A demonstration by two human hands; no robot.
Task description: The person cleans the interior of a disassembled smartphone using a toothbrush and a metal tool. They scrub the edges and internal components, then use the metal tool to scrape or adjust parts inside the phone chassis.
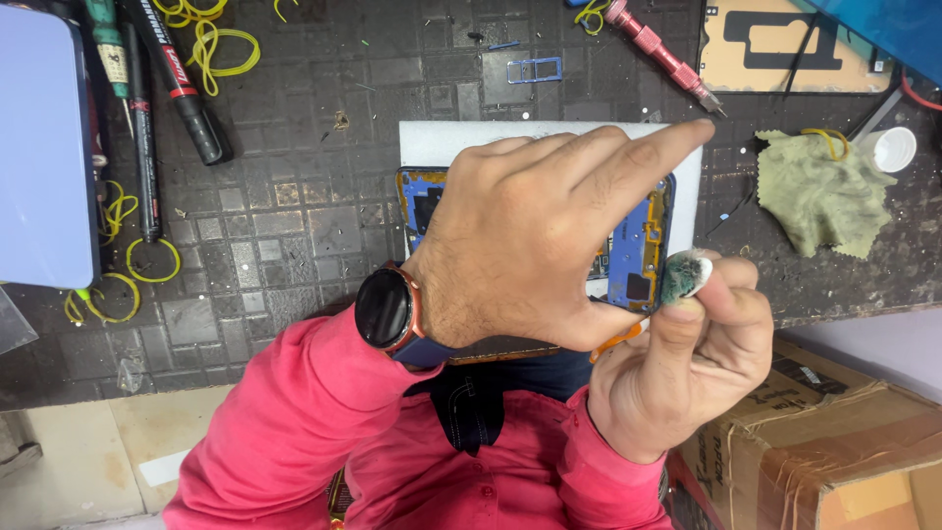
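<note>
Opened phone: blue frame, back cover off, orange and dark board parts showing; it lies on a white pad at the middle of the dark tiled mat, mostly under your hand. Judged light, stiff and fragile inside; take it by the frame edges, not the exposed board.

Far left: a pale lilac slab, beside it screwdrivers with black and red handles, and yellow rubber bands.

Centre: your left hand lies over the phone, fingers together and stretched out, forefinger pointing right, thumb at the lower edge; whether it grips the frame, you cannot tell. A dark round watch sits on that wrist.

Right: your right hand pinches a small grimy brush between thumb and fingers, just beside the phone's lower right corner. Above, a pink-handled driver, a tan back panel, an olive cloth, a white cap.

Lower right: a brown taped carton, with a small pale label on top
</note>
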